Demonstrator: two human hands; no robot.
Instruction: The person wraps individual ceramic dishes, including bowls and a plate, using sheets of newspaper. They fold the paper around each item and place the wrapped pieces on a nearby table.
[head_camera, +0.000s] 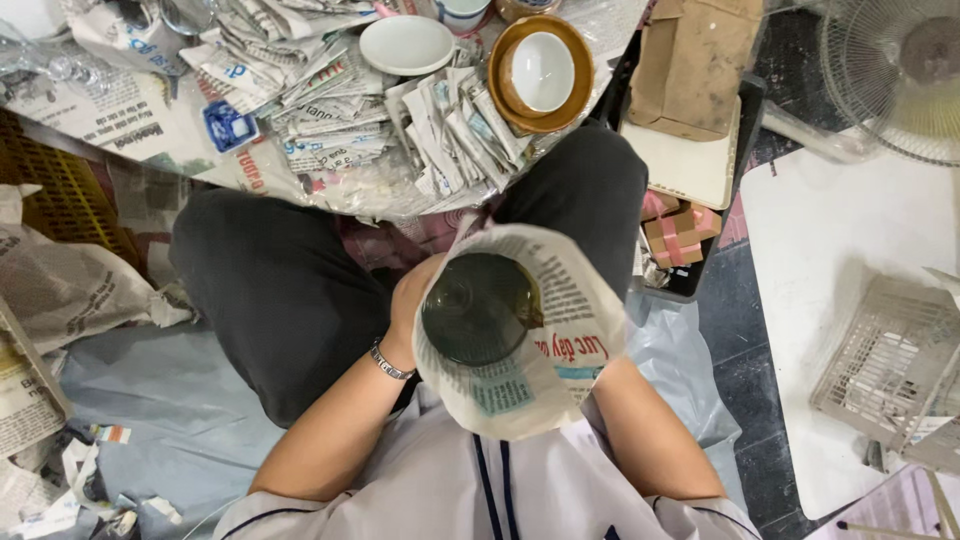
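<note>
A dark green glass bowl (480, 308) sits in a sheet of newspaper (545, 375) that curls up around it, held over my lap. My left hand (412, 300) grips the paper and the bowl from the left; a metal bracelet circles that wrist. My right hand is hidden beneath the newspaper on the right side, only its forearm (640, 430) shows, so its grip cannot be made out. I sit with dark trousers, knees apart, facing a low table.
The table (610, 30) carries piles of folded newspaper (340, 120), a white plate (406, 45) and a white bowl in a brown dish (541, 72). Cardboard boxes (690, 70) stand right, a fan (895, 75) and white wire basket (890, 365) farther right. Crumpled paper (60, 290) lies left.
</note>
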